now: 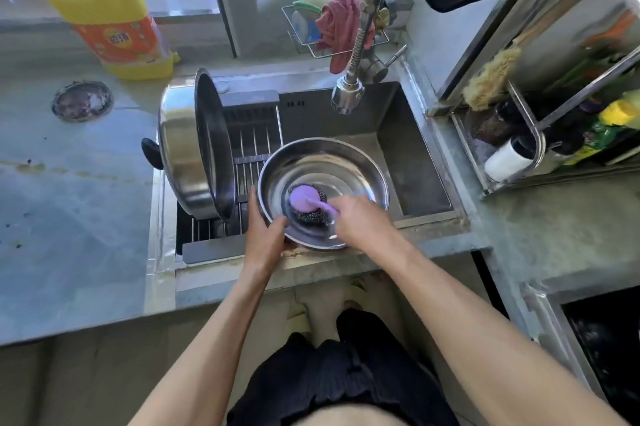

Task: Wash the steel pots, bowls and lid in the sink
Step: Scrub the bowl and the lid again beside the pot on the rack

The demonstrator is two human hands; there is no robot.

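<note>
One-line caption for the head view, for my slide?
Left hand steadies steel bowl over sink; right hand scrubs with purple-handled scourer.

Bowl (323,191) in sink (408,155) under faucet (347,98); pot (194,145) tilted on rack (254,145), left.

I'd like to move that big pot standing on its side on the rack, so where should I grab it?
Probably by the black handle on the pot, coming from the left over the counter. The pot stands on edge on the rack, mouth facing right toward the bowl, so that handle sticks out free. A second hand on the top rim would steady it.
</note>
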